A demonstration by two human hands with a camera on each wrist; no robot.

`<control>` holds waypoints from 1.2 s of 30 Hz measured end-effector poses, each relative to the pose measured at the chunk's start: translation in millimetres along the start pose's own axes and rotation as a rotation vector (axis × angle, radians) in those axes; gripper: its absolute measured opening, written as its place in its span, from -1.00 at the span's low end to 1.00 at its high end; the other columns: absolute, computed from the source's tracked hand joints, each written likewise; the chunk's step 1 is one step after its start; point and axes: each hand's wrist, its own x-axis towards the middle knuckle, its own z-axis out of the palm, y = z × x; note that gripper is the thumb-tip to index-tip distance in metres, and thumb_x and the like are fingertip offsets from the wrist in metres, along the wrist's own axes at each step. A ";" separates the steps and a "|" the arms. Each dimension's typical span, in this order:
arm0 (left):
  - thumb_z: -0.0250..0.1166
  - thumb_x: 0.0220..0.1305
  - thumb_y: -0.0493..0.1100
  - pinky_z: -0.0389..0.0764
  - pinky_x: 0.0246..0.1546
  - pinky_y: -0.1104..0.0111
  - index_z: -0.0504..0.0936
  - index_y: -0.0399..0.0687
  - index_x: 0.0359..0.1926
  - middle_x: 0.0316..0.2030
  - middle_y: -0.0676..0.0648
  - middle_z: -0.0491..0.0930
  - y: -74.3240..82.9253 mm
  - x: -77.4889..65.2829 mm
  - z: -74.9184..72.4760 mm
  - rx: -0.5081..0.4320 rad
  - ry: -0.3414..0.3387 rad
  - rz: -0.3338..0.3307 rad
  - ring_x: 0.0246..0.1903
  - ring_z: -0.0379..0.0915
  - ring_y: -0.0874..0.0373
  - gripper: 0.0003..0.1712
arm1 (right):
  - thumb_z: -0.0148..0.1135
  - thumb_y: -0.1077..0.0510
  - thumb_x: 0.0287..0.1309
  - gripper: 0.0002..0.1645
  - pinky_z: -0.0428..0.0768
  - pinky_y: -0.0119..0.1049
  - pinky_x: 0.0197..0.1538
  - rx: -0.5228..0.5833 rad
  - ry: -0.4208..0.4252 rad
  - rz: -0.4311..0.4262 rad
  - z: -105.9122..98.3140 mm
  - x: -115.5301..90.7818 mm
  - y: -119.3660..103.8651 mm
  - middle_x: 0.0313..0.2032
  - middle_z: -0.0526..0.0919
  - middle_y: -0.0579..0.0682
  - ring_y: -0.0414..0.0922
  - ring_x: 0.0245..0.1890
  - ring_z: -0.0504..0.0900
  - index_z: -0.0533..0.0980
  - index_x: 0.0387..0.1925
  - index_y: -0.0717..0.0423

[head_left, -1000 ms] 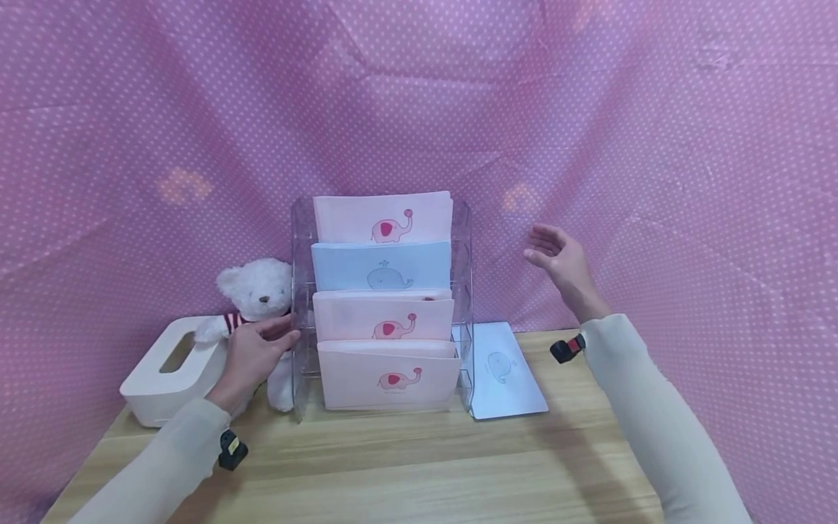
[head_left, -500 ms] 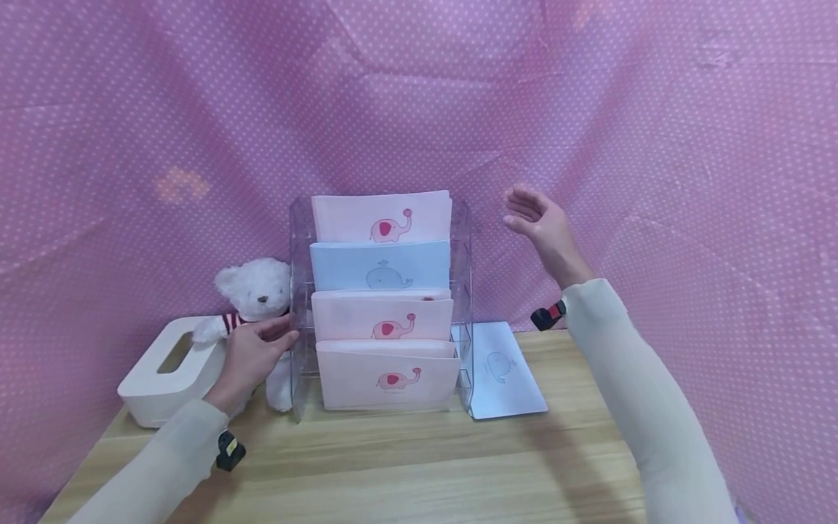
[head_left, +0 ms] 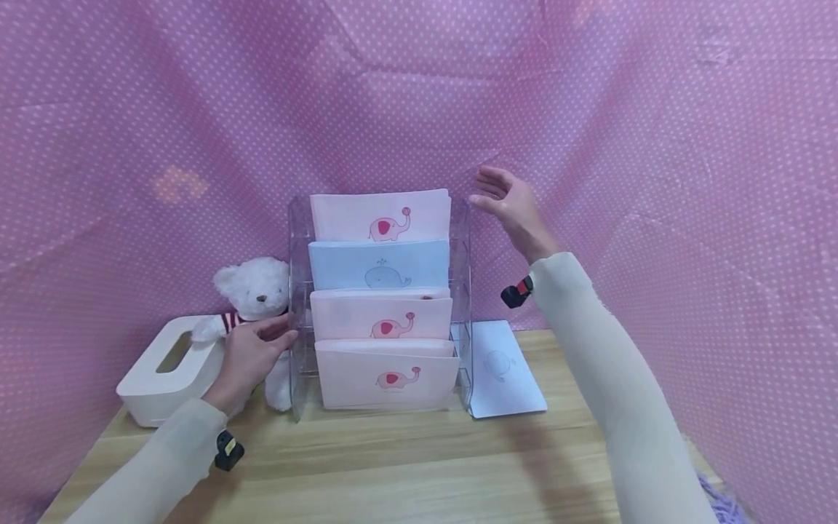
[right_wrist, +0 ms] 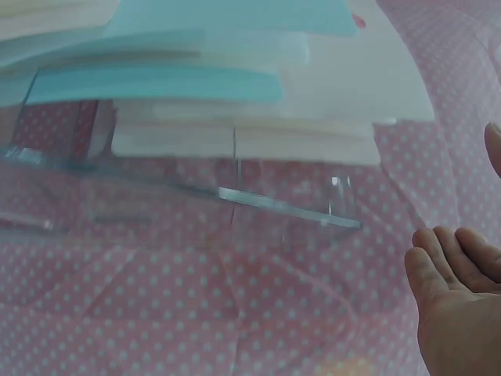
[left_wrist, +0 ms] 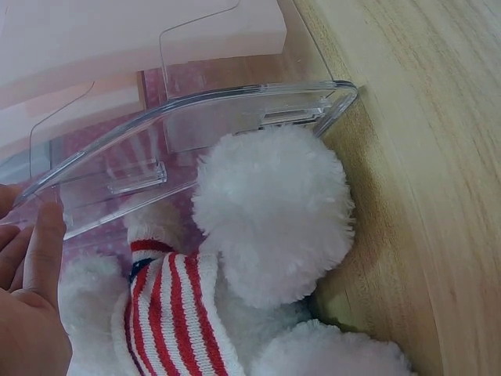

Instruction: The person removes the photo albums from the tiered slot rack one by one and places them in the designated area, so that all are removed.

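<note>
In the head view, a clear tiered rack (head_left: 464, 291) holds pink cards with elephants (head_left: 386, 382) and a blue card with a whale (head_left: 347, 266). My left hand (head_left: 252, 356) is at the rack's left side, its fingers fairly straight and its thumb tip at the side panel's front edge. A white teddy bear (head_left: 252, 287) in red stripes sits behind that hand. My right hand (head_left: 513, 204) is raised beside the rack's upper right corner, palm towards it. Its fingers are slightly bent, with nothing in them, and a gap separates them from the rack in the right wrist view.
Right of the rack, a pale blue whale card (head_left: 507, 375) lies on the wooden table (head_left: 366, 466). A white tissue box (head_left: 147, 393) stands at the left by the bear. Pink dotted cloth (head_left: 655, 182) hangs behind and at both sides. Purple strands (head_left: 723, 502) show at bottom right.
My right hand has moved up and to the left, closer to the rack's top right corner. The left hand stays at the rack's side.
</note>
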 end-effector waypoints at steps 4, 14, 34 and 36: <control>0.35 0.35 -0.13 0.66 0.12 0.07 0.58 -0.18 0.28 0.20 -0.25 0.63 0.7 -0.2 -0.3 -0.008 -0.007 -0.011 0.18 0.61 -0.19 -0.49 | 0.38 0.14 0.21 -0.14 0.32 -0.15 0.55 -0.030 -0.014 -0.001 12.5 7.3 -6.5 0.47 0.38 0.10 -0.01 0.47 0.38 0.24 0.48 0.12; 0.36 0.35 -0.11 0.63 0.18 0.04 0.58 -0.14 0.28 0.22 -0.23 0.62 1.2 0.8 -1.2 -0.023 -0.009 -0.035 0.21 0.58 -0.18 -0.48 | 0.40 0.08 0.20 -0.12 0.37 -0.16 0.53 -0.102 -0.051 0.015 39.1 20.1 -11.2 0.46 0.40 0.06 -0.01 0.45 0.41 0.24 0.49 0.05; 0.35 0.36 -0.10 0.61 0.20 0.05 0.58 -0.14 0.29 0.22 -0.21 0.62 1.0 0.1 -1.5 -0.014 -0.019 -0.034 0.23 0.57 -0.16 -0.48 | 0.38 0.09 0.24 -0.32 0.56 -0.16 0.34 -0.330 -0.057 0.128 74.3 36.3 -9.0 0.36 0.52 -0.05 -0.04 0.25 0.57 0.41 0.38 -0.10; 0.35 0.36 -0.10 0.63 0.17 0.10 0.59 -0.13 0.28 0.21 -0.20 0.64 0.2 0.1 -1.1 -0.009 -0.015 -0.027 0.21 0.59 -0.14 -0.49 | 0.37 0.09 0.24 -0.35 0.59 -0.13 0.31 -0.350 -0.064 0.130 77.9 36.1 -8.1 0.33 0.54 -0.04 -0.03 0.21 0.60 0.44 0.35 -0.12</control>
